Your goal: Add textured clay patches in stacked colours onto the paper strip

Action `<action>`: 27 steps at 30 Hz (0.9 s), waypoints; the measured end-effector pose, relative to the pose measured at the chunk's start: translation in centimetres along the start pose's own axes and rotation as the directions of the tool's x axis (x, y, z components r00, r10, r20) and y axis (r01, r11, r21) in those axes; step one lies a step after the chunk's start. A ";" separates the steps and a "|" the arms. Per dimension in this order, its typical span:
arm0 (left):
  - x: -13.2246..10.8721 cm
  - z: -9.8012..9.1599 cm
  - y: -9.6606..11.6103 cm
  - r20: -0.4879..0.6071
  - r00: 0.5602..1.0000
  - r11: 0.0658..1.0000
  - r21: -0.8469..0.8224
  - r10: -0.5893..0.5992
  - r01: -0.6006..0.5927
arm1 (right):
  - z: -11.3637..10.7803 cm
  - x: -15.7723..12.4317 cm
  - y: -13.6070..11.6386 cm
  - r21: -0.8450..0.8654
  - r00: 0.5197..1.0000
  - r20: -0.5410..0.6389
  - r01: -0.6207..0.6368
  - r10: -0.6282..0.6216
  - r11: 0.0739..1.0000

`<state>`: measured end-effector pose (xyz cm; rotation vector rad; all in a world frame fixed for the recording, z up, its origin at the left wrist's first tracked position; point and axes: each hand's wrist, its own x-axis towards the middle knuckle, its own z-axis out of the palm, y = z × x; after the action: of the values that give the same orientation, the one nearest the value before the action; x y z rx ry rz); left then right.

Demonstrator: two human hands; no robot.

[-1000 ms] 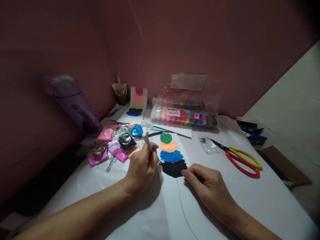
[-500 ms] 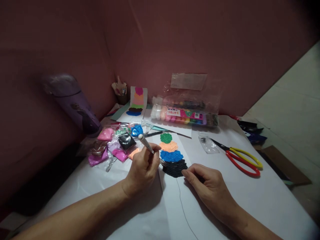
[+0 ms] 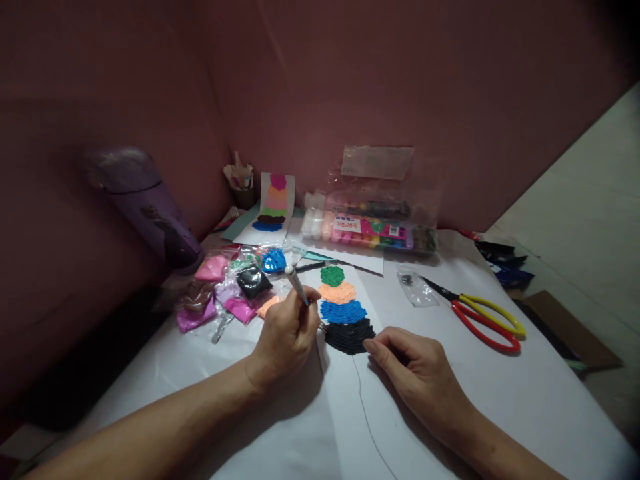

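Observation:
My left hand is closed around a small fork. Its pale, round-ended handle leans up past my fingers, and its tines meet the left edge of the black clay. Above that band lie blue clay, peach clay and green clay, all ridged, on a white paper strip with a drawn curved line. My right hand is curled shut, thumb and forefinger together at the black clay's right edge; whatever they pinch is hidden.
Bagged clay in several colours lies left, near a purple bottle. Behind stand a coloured sample card, a stick holder and a clay pack. Scissors and a small plastic bag lie right.
The fork handle has shifted slightly right and tilted more upright in my left hand, its tines still at the black clay's left edge. My right hand has stayed in place.

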<state>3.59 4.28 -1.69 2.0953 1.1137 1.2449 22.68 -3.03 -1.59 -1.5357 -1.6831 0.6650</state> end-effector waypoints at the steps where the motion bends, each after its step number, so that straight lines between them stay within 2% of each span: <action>1: 0.0 0.0 0.0 0.004 1.000 1.000 0.007 0.001 -0.001 | 0.0 0.0 0.0 -0.002 1.000 -0.002 0.000 0.000 1.000; 8: -0.1 -0.2 0.1 0.009 0.999 0.998 0.045 0.049 -0.049 | -0.1 0.0 -0.1 -0.005 1.000 -0.002 0.003 -0.003 1.000; 18: 0.0 -0.2 0.1 -0.099 0.991 0.996 -0.009 0.090 -0.091 | -0.1 0.0 -0.3 -0.003 1.000 -0.001 -0.003 0.003 1.000; 27: 0.1 0.0 0.0 0.029 0.999 1.000 -0.009 0.025 -0.025 | -0.1 0.0 -0.3 -0.016 1.000 -0.007 0.012 -0.012 1.000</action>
<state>3.60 4.36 -1.68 2.1208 1.0705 1.2243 22.57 -3.06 -1.29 -1.5364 -1.6954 0.6404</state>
